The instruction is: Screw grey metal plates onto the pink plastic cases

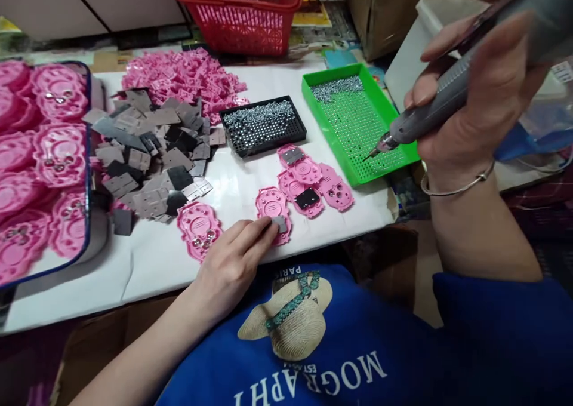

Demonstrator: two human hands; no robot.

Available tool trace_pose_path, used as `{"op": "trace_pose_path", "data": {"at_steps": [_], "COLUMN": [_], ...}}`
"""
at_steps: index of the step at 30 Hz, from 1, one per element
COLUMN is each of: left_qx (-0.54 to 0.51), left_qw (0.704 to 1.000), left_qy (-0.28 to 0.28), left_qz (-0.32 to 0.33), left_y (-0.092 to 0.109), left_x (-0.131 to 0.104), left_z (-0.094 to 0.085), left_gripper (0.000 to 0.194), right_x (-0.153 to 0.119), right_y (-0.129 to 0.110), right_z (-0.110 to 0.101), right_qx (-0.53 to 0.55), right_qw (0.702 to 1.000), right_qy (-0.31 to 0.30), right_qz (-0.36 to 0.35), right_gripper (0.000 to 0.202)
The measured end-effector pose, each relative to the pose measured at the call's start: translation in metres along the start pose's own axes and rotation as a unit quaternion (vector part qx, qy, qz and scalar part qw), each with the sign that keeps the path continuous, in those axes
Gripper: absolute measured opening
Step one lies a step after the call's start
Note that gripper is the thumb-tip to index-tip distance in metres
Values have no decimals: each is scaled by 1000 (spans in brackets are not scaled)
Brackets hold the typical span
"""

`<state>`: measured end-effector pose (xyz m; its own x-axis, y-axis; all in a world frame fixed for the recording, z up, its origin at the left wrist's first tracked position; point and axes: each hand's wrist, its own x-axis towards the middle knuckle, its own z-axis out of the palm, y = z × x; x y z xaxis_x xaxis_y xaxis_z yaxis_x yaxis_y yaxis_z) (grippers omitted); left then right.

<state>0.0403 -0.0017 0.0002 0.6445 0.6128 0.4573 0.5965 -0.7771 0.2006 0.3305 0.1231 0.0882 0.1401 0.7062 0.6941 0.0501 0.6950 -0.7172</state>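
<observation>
My right hand is wrapped round a grey electric screwdriver. Its thin bit points down over the near end of a green tray that holds small screws. With fingers together, my left hand presses a small grey plate onto the lower part of a pink plastic casing near the table edge. Another pink casing with shiny round parts lies just left of that hand. Several pink casings overlap to the right, some bearing a grey or black plate.
A black perforated tray of screws sits mid-table. Behind the heap of grey and black plates is a pile of small pink parts. A blue-rimmed tray of pink casings stands left, a red basket at the back.
</observation>
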Motion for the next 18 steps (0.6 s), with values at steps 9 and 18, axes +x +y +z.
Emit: {"op": "trace_pose_path", "data": {"at_steps": [9, 18], "left_qx": [-6, -13], "left_qw": [1000, 1000], "left_qy": [-15, -11], "left_qz": [3, 2], "left_y": [-3, -2], "left_x": [-2, -2], "left_z": [-1, 0], "left_gripper": [35, 36], "right_x": [-2, -3], "right_y": [13, 21], "right_z": [-11, -17], "right_qx": [-18, 12], "right_qw": [999, 999], "right_qy": [48, 52], "right_qz": [-12, -2], "right_gripper": [22, 29]}}
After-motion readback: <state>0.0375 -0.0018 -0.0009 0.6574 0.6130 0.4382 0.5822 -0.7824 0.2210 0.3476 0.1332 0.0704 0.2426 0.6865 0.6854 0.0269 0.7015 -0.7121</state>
